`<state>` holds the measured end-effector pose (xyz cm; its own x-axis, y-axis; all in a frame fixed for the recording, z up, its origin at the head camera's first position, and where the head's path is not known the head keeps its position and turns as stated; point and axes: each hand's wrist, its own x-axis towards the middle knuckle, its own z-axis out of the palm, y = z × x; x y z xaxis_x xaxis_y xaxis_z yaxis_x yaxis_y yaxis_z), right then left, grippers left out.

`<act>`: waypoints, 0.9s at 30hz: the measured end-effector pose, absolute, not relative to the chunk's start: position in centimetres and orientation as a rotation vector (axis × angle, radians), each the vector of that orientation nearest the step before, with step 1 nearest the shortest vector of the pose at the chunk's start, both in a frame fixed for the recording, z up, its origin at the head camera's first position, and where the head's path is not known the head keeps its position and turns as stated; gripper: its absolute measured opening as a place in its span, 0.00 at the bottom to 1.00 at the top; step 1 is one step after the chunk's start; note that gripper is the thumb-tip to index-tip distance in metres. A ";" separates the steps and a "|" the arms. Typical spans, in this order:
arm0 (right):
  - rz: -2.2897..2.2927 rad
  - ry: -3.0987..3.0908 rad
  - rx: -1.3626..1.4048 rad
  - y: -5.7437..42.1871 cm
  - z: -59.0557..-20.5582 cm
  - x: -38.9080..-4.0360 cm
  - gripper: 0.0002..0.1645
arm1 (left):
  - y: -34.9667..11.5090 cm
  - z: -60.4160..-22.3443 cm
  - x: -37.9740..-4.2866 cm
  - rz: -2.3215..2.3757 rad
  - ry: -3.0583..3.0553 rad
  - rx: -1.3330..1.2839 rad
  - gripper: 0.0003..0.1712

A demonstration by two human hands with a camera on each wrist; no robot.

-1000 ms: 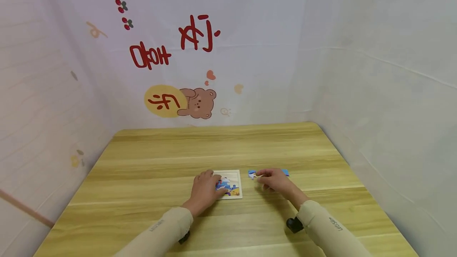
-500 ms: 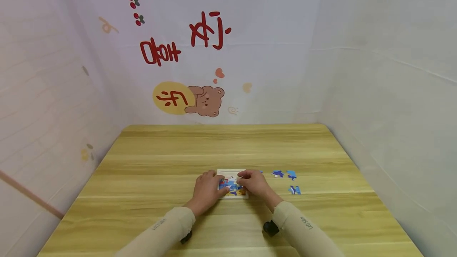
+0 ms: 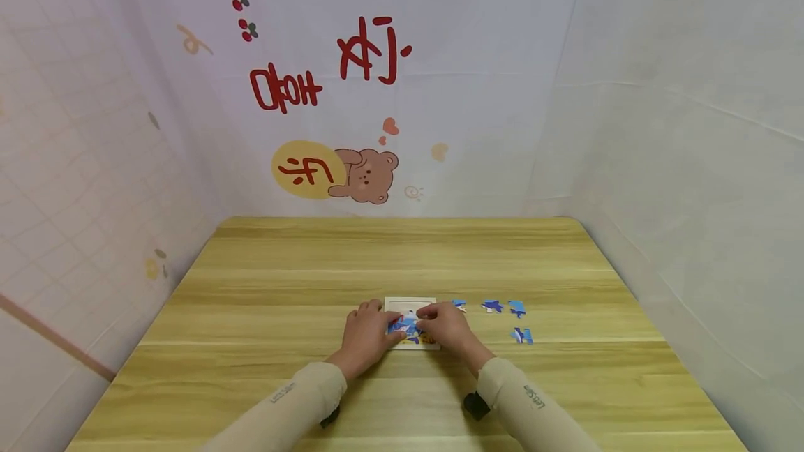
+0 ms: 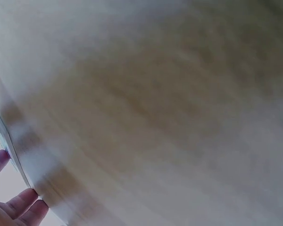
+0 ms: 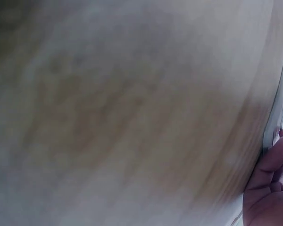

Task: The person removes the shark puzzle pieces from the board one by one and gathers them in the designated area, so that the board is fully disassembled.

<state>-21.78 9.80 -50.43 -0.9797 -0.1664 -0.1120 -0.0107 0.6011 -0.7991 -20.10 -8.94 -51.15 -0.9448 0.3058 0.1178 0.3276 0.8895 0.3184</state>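
Observation:
A small jigsaw puzzle board (image 3: pixel 402 299) with a pale frame lies flat on the table, its lower part filled with blue and yellow picture pieces. From the left, my left hand (image 3: pixel 364 335) holds the board, thumb and forefinger over the picture. Fingertips (image 4: pixel 24 198) meet the board's edge in the left wrist view. Over the board's right side, my right hand (image 3: pixel 449 326) has its thumb and fingertips together, pinching a puzzle piece that its fingers mostly hide. In the right wrist view, the curled fingers (image 5: pixel 273 157) are beside the board's edge.
Loose blue puzzle pieces lie right of the board: one (image 3: pixel 460 305) close to the right hand, two farther right (image 3: pixel 492 306), and one (image 3: pixel 521 335) nearer the front. The wooden table (image 3: pixel 301 264) meets white cloth walls (image 3: pixel 477 124) at its back and sides.
My right hand has moved left from the loose pieces to the board's right side, uncovering those pieces. My left hand has stayed on the board. The head view has shifted slightly.

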 end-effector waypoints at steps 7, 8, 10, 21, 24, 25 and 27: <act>-1.392 2.588 -0.119 9.9 -50.5 -22.0 0.12 | -8.8 -51.1 -20.1 -0.508 -2.997 -0.498 0.24; -1.407 2.578 -0.124 9.9 -50.5 -21.9 0.12 | -8.8 -51.1 -20.0 -0.510 -2.995 -0.499 0.24; -1.446 2.555 -0.143 10.0 -50.5 -21.9 0.13 | -8.8 -51.0 -20.0 -0.516 -2.992 -0.500 0.24; -1.597 2.403 -0.143 9.7 -50.7 -21.6 0.16 | -8.8 -51.1 -19.8 -0.493 -2.982 -0.505 0.23; -1.616 2.384 -0.135 9.7 -50.5 -21.5 0.17 | -8.8 -51.1 -19.8 -0.503 -2.977 -0.501 0.23; -1.621 2.382 -0.137 9.8 -50.5 -21.5 0.17 | -8.8 -51.2 -19.8 -0.503 -2.975 -0.501 0.23; -1.633 2.383 -0.144 9.9 -50.4 -21.5 0.17 | -8.8 -51.2 -19.8 -0.508 -2.978 -0.498 0.23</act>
